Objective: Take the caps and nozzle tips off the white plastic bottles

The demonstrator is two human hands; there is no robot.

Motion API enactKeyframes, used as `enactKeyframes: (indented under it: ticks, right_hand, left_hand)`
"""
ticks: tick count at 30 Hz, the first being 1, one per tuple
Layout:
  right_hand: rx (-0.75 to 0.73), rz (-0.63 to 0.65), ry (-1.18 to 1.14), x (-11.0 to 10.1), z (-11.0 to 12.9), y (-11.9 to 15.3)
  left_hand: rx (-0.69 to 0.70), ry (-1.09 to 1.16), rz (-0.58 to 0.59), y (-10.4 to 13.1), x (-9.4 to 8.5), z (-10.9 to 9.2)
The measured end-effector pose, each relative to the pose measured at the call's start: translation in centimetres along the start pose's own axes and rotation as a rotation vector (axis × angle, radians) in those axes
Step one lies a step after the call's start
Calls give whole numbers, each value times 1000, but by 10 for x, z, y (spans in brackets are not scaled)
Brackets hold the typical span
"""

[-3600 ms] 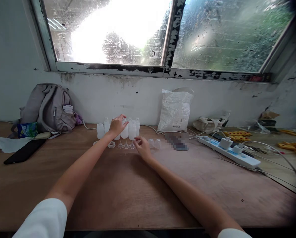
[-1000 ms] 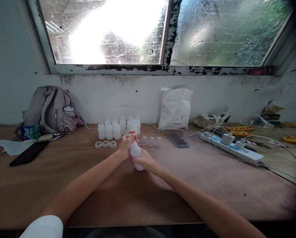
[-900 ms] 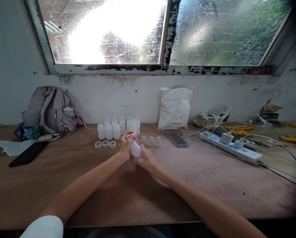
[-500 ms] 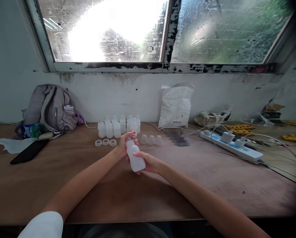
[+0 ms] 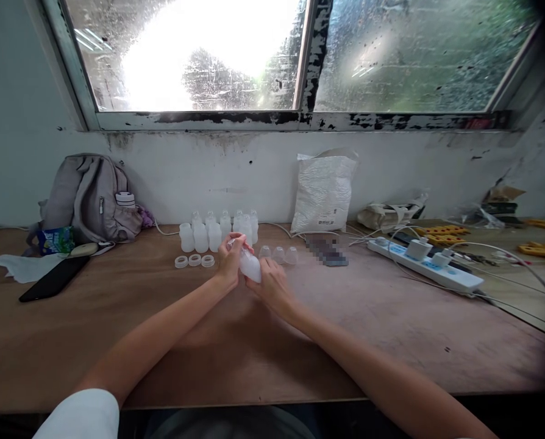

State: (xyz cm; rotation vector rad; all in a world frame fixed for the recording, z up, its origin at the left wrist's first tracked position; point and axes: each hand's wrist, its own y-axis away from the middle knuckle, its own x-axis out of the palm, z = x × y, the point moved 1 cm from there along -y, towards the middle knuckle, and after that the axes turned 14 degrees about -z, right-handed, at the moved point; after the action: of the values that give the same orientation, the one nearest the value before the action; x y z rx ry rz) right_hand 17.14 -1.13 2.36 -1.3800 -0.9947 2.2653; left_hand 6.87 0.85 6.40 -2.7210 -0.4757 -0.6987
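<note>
A frosted white bottle (image 5: 250, 267) is held between my two hands, tilted with its base toward me. My left hand (image 5: 230, 263) closes round its top end, so the neck is mostly hidden. My right hand (image 5: 273, 283) wraps round the body near the base. Behind them stand several frosted bottles (image 5: 200, 236), the back ones with clear tops. Three white rings (image 5: 194, 260) lie in a row left of my hands. Three clear domed caps (image 5: 278, 255) sit just right of them.
On the left are a grey backpack (image 5: 89, 201) and a black phone (image 5: 55, 279). A white plastic bag (image 5: 324, 194) leans on the wall. A power strip (image 5: 425, 268) with cables crosses the right side, near yellow parts (image 5: 441, 235).
The bottle has risen and tipped, its base now farther from the table's front edge. My right hand has moved up with it and turned, its back now facing up.
</note>
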Motion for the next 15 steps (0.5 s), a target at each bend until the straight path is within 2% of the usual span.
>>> enactKeyframes:
  ticks: [3,5,7,9,11,13,15]
  right_hand:
    - [-65,-59,55,-5,-6,-5]
    - [-42,-94,21,-7,-12,-10]
    - [66,-90,-97,-7,-18,-16]
    - [222,1,-349,-7,-23,-21]
    - [350,161,-663,-6,-24,-23]
    - [401,301,-890,-6,-22,-23]
    - [407,406,-967,-8,-21,-23]
  left_hand:
    - [66,-37,-26,2,3,-6]
    - [48,-55,37,-1,2,-8]
    - [-11,-52,152,-7,1,-8]
    - [-82,-53,264,-13,-3,-5]
    - [-167,-86,359,-18,-8,1]
    - [-276,-145,462,-20,-14,9]
    - [-366,-199,530,-20,-18,16]
